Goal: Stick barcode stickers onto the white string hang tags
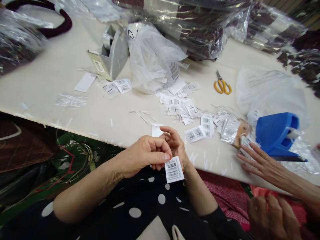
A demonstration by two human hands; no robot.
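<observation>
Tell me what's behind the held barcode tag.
Polka-dot clothing and the right wrist show behind the barcode tag in the left hand; the parts it covers are hidden.

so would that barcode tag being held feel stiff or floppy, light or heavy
The barcode tag is probably fairly stiff, looking flat though the left hand pinches it near one corner. It's likely light too, being small and thin.

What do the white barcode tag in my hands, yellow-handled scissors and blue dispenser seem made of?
White rectangular barcode tag: probably matte card or stiff paper, from its flat face and crisp edges.
Yellow-handled scissors: smooth, evenly coloured handles suggest plastic; the grey blades look like metal.
Blue wedge-shaped dispenser: likely smooth, hard plastic, given its rounded edges and uniform colour.
</observation>
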